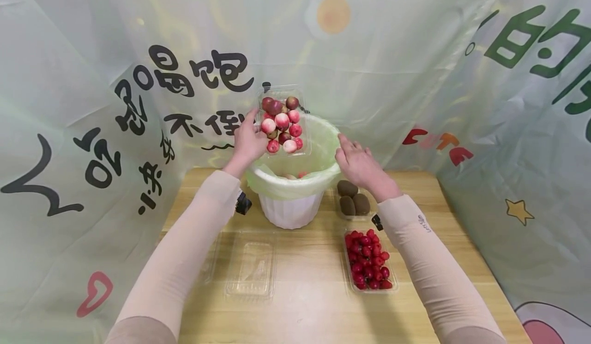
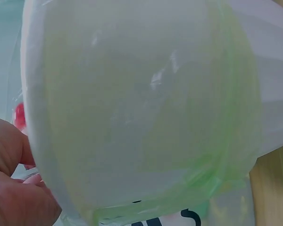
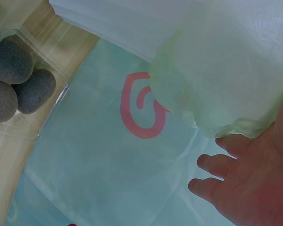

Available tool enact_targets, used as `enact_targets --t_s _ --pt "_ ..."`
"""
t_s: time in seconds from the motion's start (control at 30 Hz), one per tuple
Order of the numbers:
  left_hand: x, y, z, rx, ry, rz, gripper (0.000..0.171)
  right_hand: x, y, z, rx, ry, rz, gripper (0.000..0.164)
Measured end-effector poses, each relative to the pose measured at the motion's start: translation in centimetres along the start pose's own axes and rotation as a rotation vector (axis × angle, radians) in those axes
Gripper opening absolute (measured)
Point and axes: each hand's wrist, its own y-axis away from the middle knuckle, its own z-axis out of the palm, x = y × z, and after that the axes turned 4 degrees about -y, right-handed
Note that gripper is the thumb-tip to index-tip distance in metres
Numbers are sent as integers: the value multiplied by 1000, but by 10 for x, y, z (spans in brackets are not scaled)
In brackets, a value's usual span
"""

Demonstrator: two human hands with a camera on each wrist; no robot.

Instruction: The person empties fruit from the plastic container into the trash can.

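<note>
My left hand grips the side of a clear plastic box, which is tilted up above the bin's opening. Round fruits, dark red, pink and whitish, are in that box; their kind is not plain. The white bin has a pale green bag folded over its rim. A few pinkish pieces show inside it. At the bin's right edge, my right hand holds the rim, with several fingers on the outside. In the left wrist view the bin hides most of the fruit box.
A clear box of kiwifruit stands right of the bin. Nearer on the wooden table is a clear box of small red fruits. An empty clear box lies front left. Printed cloth hangs around the table.
</note>
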Motion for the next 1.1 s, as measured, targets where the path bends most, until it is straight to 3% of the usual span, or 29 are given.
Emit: enact_targets --t_s 1.1 --pt "-7 2 10 135 64 209 64 1 -1 0 -13 4 3 69"
